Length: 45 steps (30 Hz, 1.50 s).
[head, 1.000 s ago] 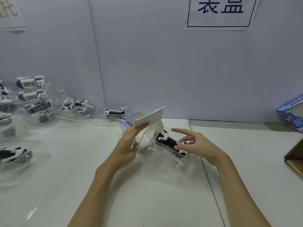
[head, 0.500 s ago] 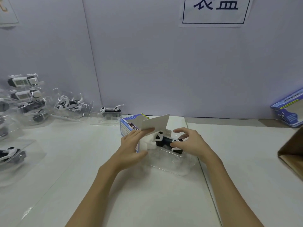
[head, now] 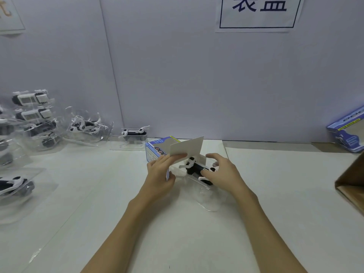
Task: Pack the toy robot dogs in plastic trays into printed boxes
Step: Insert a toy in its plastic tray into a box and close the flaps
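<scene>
Toy dog [head: 199, 168] (trayed) — entering box [head: 157, 151]

A white table [head: 98, 194] runs up to a pale wall [head: 177, 75]. A paper sign [head: 256, 14] with dark characters hangs there. A brown cardboard carton [head: 352, 184] juts in at the right edge.

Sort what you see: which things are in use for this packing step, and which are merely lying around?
In use: left hand, printed box, its open flap, right hand, toy dog, clear tray.
Lying around: trayed dogs, second box, cardboard carton, wall sign.
</scene>
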Motion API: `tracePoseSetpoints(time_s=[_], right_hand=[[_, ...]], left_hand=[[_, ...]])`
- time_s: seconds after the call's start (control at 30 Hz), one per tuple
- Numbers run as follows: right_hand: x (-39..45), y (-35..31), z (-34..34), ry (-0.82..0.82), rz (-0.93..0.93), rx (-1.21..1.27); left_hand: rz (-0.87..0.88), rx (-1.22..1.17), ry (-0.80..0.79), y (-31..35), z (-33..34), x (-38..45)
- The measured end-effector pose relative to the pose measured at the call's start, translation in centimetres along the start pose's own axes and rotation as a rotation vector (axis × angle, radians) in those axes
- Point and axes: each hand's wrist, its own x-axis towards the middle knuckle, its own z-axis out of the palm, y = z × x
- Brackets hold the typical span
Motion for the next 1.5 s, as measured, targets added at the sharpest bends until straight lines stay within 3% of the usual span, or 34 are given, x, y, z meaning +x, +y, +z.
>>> tracePoseSetpoints(time_s=[0.23, 0.37, 0.47, 0.73, 0.97, 1.07, 1.17, 1.27, 1.33, 1.4, 1.5], right_hand=[[-0.7, -1.5, 2.6, 0.159, 0.105, -0.011], [-1.0, -2.3, 3.6, 0.253, 0.098, 0.235], [-0.6, -2.3, 3.5, 0.264, 0.147, 0.451], [0.3, -0.9, 3.7, 0.202, 0.303, 0.631], [0.1, 0.0, 4.2, 0.146, 0.112, 0.432], [0.2, -0.2, 4.7, 0.132, 0.038, 0.396], [0.3, -0.2, 4.7, 0.300, 0.007, 0.387], [0.4, -0.2, 3.3, 0.466, -0.006, 0.499], [0.3, -0.4, 2.1, 0.560, -0.041, 0.532], [0.0, -0.8, 0.8, 0.608, -0.101, 0.588], [-1.0, -2.1, -0.3, 0.619, -0.230, 0.674]], left_hand=[[0.015, -0.040, -0.105, 0.8, -0.4, -0.2], [0.088, 0.087, -0.131, 1.2, -0.2, -0.7], [0.090, 0.107, -0.113, 1.4, 0.0, -0.7], [0.191, 0.116, 0.019, 1.0, -0.1, 0.1], [0.211, 0.082, 0.191, 0.5, 0.6, 0.3], [0.230, -0.055, 0.216, 1.0, 0.4, 0.3], [0.237, -0.133, 0.227, 0.9, -0.2, 0.4], [0.194, -0.243, 0.035, 0.4, -0.6, 0.2], [0.277, -0.173, -0.019, 0.1, -0.6, 0.1], [0.299, -0.131, 0.063, 0.3, -0.5, 0.2], [0.187, -0.288, 0.214, 1.5, -0.8, 0.5]])
